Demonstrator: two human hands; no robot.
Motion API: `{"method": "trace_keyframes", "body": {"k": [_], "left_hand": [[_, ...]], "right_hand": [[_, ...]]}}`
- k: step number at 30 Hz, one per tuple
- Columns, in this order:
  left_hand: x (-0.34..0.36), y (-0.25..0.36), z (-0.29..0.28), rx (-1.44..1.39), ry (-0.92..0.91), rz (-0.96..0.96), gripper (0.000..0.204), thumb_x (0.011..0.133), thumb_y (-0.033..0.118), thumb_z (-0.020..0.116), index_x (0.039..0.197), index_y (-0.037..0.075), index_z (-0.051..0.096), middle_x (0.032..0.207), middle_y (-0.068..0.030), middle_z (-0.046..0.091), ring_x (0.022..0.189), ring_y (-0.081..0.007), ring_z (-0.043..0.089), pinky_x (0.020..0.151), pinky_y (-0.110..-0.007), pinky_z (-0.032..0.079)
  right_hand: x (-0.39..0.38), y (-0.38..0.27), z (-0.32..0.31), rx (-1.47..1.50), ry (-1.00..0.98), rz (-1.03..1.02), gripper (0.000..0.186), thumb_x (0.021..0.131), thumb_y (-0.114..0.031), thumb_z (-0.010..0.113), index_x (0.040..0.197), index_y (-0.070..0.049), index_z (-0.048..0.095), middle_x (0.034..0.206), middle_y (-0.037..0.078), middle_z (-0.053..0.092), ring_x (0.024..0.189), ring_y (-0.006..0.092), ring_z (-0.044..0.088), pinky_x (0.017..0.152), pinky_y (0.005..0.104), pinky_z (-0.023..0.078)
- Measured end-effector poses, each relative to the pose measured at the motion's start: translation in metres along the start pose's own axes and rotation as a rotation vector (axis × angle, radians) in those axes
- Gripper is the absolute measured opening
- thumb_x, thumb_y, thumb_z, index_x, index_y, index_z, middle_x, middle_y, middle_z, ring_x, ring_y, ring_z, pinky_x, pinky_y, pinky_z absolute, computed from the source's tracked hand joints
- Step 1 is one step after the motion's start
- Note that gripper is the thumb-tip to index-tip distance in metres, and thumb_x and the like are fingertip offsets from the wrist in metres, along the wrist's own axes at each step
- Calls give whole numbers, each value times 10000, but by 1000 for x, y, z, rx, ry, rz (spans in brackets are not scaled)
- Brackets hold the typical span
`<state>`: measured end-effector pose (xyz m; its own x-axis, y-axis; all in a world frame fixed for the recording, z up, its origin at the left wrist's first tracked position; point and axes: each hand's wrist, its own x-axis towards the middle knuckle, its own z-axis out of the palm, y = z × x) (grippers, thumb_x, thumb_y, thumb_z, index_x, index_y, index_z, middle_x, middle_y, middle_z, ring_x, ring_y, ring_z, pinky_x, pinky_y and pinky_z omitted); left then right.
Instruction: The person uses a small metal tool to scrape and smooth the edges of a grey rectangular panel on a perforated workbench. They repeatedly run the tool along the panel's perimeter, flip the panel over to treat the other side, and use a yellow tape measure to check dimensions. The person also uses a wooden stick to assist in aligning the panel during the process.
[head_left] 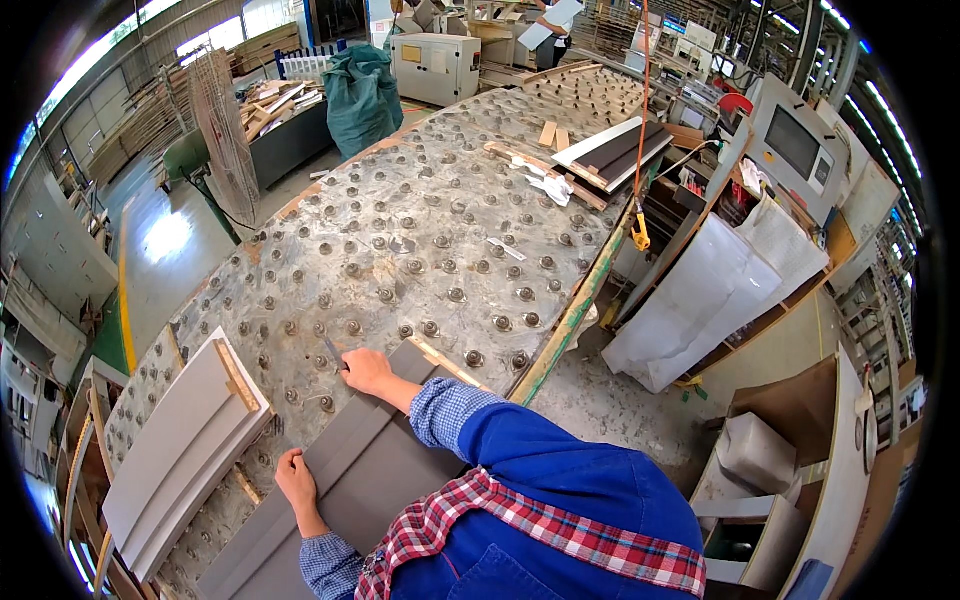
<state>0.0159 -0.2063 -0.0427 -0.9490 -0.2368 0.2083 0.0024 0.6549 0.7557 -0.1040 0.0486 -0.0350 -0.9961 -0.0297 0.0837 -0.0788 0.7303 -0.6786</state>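
A dark grey panel [385,455] with raised lengthwise strips lies on the metal table in front of me, partly hidden by my body and right arm. My right hand [368,372] is closed around a slim knife [333,350] at the panel's far end, its thin blade pointing away over the table. On the panel's left edge rests my left hand [296,482], its fingers curled over that edge. To the left lies a stack of pale grey panels [185,440], with a bare wood strip across its far end.
Roller balls stud the metal table [330,240]. Farther off are boards [615,160], a white cloth [550,188] and a small pale strip [507,249]. A yellow hanging control [641,232] dangles at the right edge, near a screen cabinet [795,145]. A green sack [362,100] stands beyond the table.
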Motion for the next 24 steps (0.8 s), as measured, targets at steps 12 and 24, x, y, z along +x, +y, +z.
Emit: {"method": "trace_keyframes", "body": {"k": [12,24], "left_hand": [[0,-3,2,-44,27,44,209,852,77,497,903,-10,680,814,-154,666,710,-225,612,689,-323,473],[0,-4,2,-33,49,37,186,845,74,522,897,-19,675,768,-140,650,688,-194,596,670,-310,468]], "right_hand": [[0,2,2,-1,12,21,174,768,-235,608,828,-81,662,818,168,662,810,368,633,707,482,496],[2,4,7,-2,18,13,183,758,-235,616,819,-69,661,815,177,661,811,372,631,711,478,496]]}}
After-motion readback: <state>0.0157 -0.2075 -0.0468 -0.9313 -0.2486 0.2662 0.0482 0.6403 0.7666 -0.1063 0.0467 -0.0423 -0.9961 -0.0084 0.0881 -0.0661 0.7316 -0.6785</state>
